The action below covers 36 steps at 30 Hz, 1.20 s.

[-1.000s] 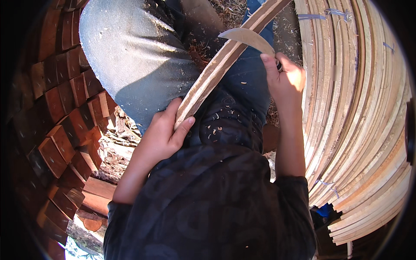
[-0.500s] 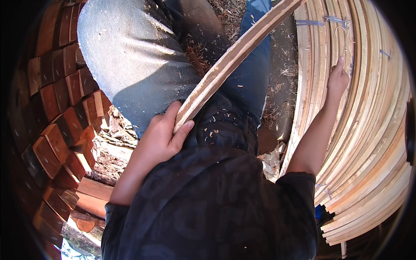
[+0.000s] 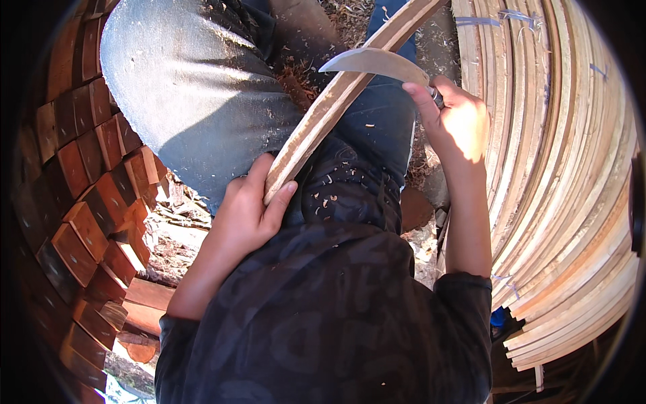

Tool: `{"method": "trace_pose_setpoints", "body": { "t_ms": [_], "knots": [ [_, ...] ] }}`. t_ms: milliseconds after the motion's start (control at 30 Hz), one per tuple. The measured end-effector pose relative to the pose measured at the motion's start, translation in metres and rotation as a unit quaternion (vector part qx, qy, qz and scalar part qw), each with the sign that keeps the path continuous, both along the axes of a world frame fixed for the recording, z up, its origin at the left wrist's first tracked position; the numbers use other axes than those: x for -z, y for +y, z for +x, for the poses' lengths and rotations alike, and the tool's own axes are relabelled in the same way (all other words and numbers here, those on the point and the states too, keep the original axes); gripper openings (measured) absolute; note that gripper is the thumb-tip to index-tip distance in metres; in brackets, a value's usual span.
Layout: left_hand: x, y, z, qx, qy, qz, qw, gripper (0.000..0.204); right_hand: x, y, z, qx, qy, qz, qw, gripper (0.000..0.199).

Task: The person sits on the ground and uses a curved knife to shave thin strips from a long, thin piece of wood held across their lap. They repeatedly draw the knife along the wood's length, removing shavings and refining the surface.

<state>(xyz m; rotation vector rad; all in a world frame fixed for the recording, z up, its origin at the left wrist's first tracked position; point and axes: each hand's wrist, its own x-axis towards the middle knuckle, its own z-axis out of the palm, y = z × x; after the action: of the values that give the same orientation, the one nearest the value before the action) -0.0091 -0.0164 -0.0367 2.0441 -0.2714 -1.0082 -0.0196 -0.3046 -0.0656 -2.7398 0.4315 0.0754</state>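
My left hand [image 3: 250, 205] is closed round the near end of a long wooden strip [image 3: 316, 124], thumb on one side and fingers on the other. The strip slants up and away to the right across my lap, rough and brown along its faces. In my right hand [image 3: 459, 121] is a curved knife [image 3: 377, 63], gripped by its handle, which the fingers mostly hide. Its pale, hooked blade points left and lies across the strip's upper part. Whether the edge touches the wood I cannot tell.
Bundled pale wooden strips [image 3: 538, 168], tied with bluish bands, fill the right side. Stacked reddish-brown wood blocks [image 3: 101, 168] form a wall at the left. Shavings lie on my jeans [image 3: 195, 87] and on the ground. Cut logs [image 3: 141, 347] sit at the lower left.
My right hand has come left from over the bundled strips to the held strip, and the knife's blade now shows broadside across it. My left hand keeps its grip, shifted slightly left.
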Motion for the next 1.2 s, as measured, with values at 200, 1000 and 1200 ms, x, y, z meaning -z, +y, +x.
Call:
{"method": "trace_pose_setpoints", "body": {
  "t_ms": [200, 1000, 1200],
  "knots": [
    [-0.003, -0.001, 0.0, -0.008, 0.005, 0.0, 1.0, 0.026, 0.01, -0.031, 0.008, 0.015, -0.013, -0.086, 0.996, 0.05],
    [0.0, 0.004, 0.003, 0.023, 0.012, 0.029, 0.999, 0.028, -0.004, -0.003, 0.01, 0.079, 0.033, 0.058, 0.995, 0.053],
    [-0.002, -0.002, 0.003, 0.012, 0.007, 0.05, 0.999, 0.026, 0.016, -0.048, 0.031, -0.019, -0.048, -0.11, 0.993, 0.056]
  ]
}}
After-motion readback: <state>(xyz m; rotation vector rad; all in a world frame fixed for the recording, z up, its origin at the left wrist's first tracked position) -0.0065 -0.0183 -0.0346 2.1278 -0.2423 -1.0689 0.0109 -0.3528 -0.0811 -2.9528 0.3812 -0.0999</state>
